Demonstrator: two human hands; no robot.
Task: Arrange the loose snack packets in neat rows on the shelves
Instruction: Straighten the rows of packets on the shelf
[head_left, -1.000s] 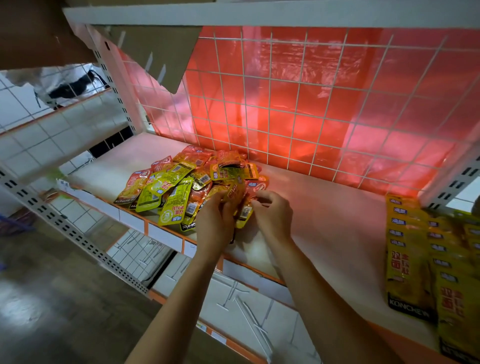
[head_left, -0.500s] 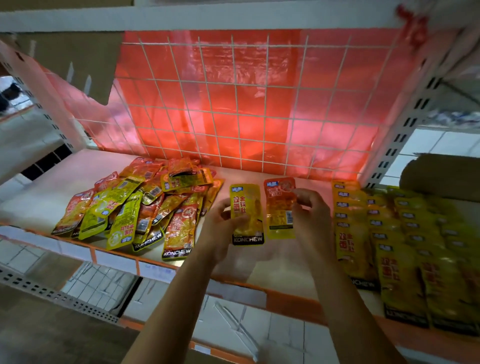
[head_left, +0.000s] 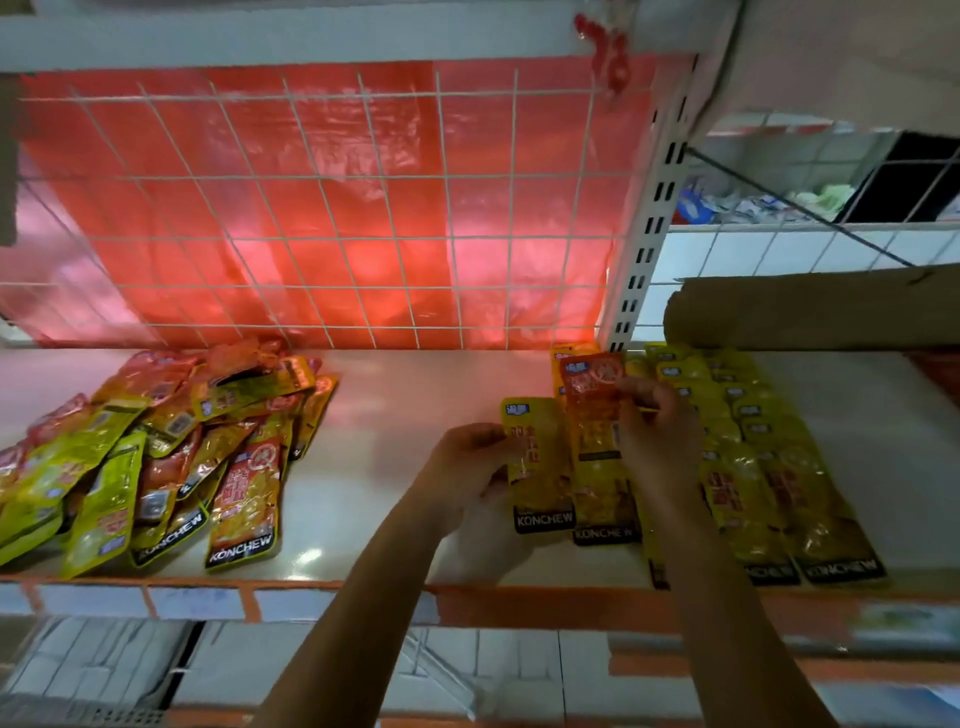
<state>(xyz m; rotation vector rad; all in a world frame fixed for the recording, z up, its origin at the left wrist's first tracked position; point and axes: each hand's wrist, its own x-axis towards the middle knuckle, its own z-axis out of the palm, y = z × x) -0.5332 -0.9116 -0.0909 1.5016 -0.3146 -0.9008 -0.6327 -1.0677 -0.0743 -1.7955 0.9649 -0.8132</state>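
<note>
A loose heap of yellow and red-orange snack packets (head_left: 171, 457) lies on the left of the white shelf (head_left: 395, 415). On the right, yellow packets lie in overlapping rows (head_left: 769, 467) running front to back. My left hand (head_left: 467, 467) grips a yellow packet (head_left: 537, 467) by its left edge, low over the shelf just left of the rows. My right hand (head_left: 660, 441) pinches a red-orange packet (head_left: 592, 400) over the leftmost row, beside the yellow one.
A red plastic sheet behind a white wire grid (head_left: 332, 208) backs the shelf. A slotted white upright (head_left: 649, 223) stands at the back right. A brown cardboard roll (head_left: 810, 306) lies behind the rows. The shelf's front edge is orange (head_left: 519, 603).
Both hands left the heap, each with one packet, and moved right to the rows. The packets have dropped from raised in front of me to just over the shelf.
</note>
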